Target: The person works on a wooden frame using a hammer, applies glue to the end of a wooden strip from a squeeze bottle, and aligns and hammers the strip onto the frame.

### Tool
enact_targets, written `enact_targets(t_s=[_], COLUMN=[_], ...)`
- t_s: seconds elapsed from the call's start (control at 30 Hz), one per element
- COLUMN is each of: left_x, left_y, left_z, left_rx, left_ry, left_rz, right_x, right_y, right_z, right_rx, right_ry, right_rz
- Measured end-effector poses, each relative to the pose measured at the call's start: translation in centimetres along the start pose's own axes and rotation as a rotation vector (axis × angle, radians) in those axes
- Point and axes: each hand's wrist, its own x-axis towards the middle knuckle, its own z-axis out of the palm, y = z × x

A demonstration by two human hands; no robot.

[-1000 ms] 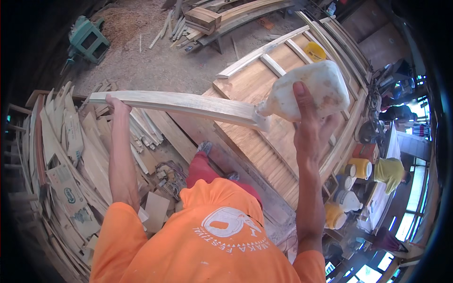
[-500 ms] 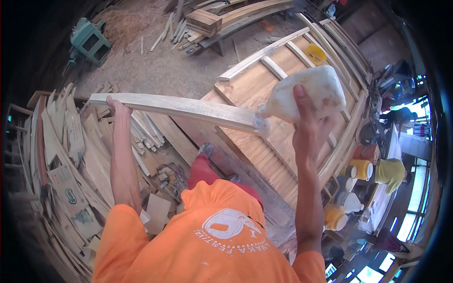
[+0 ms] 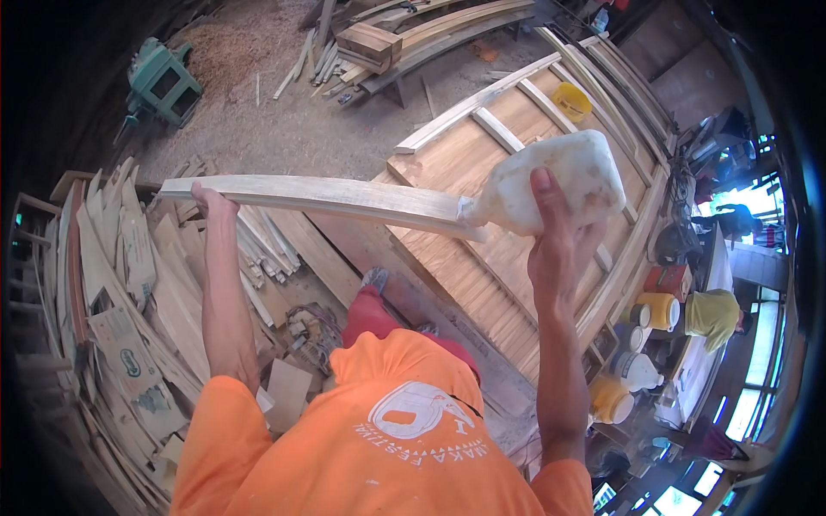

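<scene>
I hold a long pale wooden slat [image 3: 327, 196] level in front of me. My left hand [image 3: 212, 203] grips it near its left end. My right hand [image 3: 555, 245] is wrapped round a white translucent plastic bottle [image 3: 559, 182], tipped so its neck touches the slat's right end. Below the slat lies a large framed wooden panel [image 3: 482, 258] with raised rails.
A heap of offcuts and boards [image 3: 120, 292] lies on my left. A green machine [image 3: 159, 82] stands at the far left by sawdust. Yellow tubs [image 3: 658, 310] and jugs line the panel's right edge, and a person in a yellow-green shirt [image 3: 712, 316] is there.
The slat and bottle have stayed together; both hands have dropped very slightly. Nothing was let go.
</scene>
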Motion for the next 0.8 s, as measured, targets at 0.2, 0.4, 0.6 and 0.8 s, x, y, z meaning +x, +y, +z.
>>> enact_targets(t_s=[0.2,0.4,0.6,0.8], left_x=[1.1,0.5,0.5,0.2], left_y=[0.2,-1.7,-1.2,0.0], left_z=[0.1,1.3,1.1,0.8], left_rx=[-0.013,0.019,-0.025,-0.017], left_ry=[0.071,0.048,0.092,0.076], left_rz=[0.013,0.012,0.015,0.02], right_x=[-0.2,-0.1,1.4,2.7], right_y=[1.0,0.7,0.7,1.8], right_z=[-1.8,-2.2,-0.5,-1.1], right_rx=[-0.01,-0.02,0.057,0.053], right_ry=[0.069,0.088,0.079,0.065], right_rz=[0.047,0.025,-0.008,-0.042])
